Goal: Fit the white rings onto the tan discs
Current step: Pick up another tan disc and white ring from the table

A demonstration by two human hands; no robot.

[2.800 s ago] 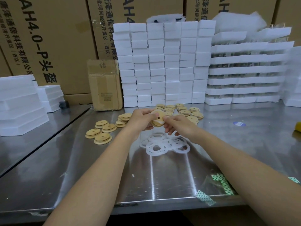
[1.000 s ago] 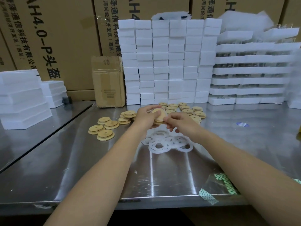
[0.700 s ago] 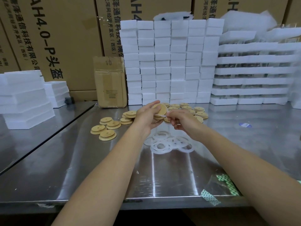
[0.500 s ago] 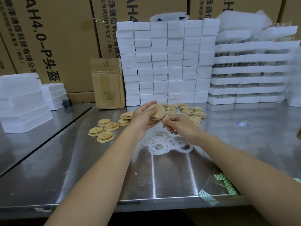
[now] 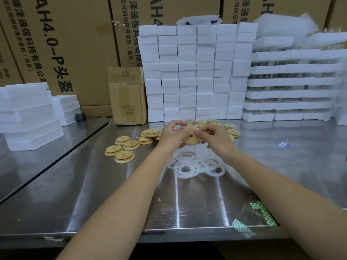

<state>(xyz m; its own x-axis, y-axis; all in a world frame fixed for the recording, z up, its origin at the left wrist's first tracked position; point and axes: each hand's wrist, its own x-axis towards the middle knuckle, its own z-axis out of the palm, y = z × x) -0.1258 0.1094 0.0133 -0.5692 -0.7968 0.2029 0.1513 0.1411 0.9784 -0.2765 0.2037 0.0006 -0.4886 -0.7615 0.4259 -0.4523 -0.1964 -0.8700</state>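
Both hands meet above the steel table (image 5: 112, 194), clamped on one tan disc (image 5: 189, 136). Left hand (image 5: 170, 135) curls round its left edge; right hand (image 5: 216, 138) pinches its right edge with thumb and fingertips. The disc stands tilted on edge, its flat face and centre hole turned back toward the person; being round, it shows no long axis. Whether a ring sits on it cannot be told. Loose white rings (image 5: 195, 166) lie overlapping just nearer than the hands. More tan discs lie left of the left hand (image 5: 124, 149) and just beyond both hands (image 5: 212, 122).
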